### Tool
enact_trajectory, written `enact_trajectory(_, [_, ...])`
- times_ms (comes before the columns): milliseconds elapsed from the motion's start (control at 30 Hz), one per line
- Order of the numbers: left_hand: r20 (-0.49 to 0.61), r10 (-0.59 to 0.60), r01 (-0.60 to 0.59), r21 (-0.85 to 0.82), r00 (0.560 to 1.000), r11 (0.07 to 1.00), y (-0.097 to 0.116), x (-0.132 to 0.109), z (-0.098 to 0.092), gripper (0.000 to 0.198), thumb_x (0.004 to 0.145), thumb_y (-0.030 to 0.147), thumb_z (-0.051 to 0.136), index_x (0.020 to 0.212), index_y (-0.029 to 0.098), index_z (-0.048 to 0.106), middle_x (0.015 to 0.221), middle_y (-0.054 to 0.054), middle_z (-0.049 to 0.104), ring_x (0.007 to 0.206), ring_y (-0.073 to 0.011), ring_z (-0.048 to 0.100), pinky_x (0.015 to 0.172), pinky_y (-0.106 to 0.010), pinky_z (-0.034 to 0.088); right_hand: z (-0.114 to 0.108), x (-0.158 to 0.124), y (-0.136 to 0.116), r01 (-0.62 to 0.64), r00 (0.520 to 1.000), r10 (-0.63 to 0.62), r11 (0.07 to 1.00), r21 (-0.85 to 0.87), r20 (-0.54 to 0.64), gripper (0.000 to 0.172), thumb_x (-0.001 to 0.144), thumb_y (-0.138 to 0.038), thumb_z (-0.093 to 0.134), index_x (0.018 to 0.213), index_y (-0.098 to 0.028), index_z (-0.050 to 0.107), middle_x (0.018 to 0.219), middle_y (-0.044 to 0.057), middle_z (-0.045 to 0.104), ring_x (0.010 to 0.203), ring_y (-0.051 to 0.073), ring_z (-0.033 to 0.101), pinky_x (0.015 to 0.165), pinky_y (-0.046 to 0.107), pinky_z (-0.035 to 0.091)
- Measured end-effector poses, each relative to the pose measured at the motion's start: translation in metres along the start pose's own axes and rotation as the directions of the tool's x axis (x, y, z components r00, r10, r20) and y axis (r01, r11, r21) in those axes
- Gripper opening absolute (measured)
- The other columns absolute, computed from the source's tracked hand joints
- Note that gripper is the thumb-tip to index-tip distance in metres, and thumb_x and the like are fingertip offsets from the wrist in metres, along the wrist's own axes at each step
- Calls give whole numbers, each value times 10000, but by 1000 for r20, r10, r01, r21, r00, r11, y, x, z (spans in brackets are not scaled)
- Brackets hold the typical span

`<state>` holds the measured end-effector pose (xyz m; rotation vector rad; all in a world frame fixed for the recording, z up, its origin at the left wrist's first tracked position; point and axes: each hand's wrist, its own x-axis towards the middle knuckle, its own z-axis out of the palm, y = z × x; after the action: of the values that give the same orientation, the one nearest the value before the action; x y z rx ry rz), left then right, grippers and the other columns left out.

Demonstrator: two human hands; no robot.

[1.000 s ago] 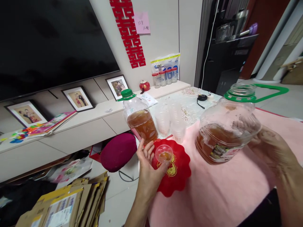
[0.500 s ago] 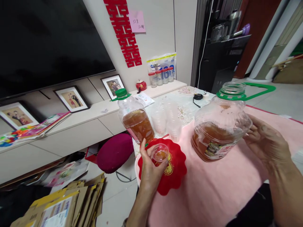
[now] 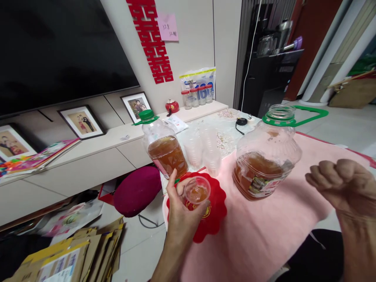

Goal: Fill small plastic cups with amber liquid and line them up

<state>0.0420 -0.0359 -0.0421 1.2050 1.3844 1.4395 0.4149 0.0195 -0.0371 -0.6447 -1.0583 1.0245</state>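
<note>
My left hand [image 3: 186, 213] holds a small clear plastic cup [image 3: 197, 192] with amber liquid in it, tilted slightly above a red scalloped tray [image 3: 219, 203] with gold print. A small bit of green shows by its fingers; its kind is unclear. Curled into a fist, my right hand [image 3: 342, 182] is in the air right of an uncapped plastic jug [image 3: 264, 156], apart from it. That jug has a green neck ring and handle and is part full of amber liquid. A second jug [image 3: 167, 152] with a green cap stands behind my left hand.
Stacks of clear plastic cups [image 3: 210, 150] stand between the jugs. A pink cloth [image 3: 249, 235] covers the near table. Small red-lidded jars [image 3: 194, 98] and picture frames [image 3: 82, 121] line the cabinet. A maroon stool [image 3: 136, 192] and flattened cardboard [image 3: 96, 250] are at lower left.
My right hand has come off the uncapped jug, moved right and closed into a fist. My left hand still holds the cup over the tray. The view has shifted slightly.
</note>
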Motion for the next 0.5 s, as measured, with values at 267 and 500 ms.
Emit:
enact_trajectory(267, [45, -70, 76, -147, 997, 986, 37, -25, 29, 1146, 669, 250, 842, 1573, 337, 143, 1280, -68, 648, 1234, -229, 645, 1111, -437, 502, 80, -31, 12, -405, 618, 462, 881, -245, 636, 233, 912, -408, 756, 842, -186, 742, 753, 92, 740, 704, 209, 712, 640, 330, 525])
enact_trajectory(500, [200, -67, 76, -40, 977, 996, 28, -38, 34, 1126, 692, 267, 848, 1566, 351, 143, 1283, -65, 657, 1212, -232, 670, 1128, -426, 519, 112, -45, 37, -539, 664, 542, 824, -172, 515, 428, 925, -553, 718, 783, -162, 617, 671, 8, 658, 571, 120, 634, 562, 239, 469])
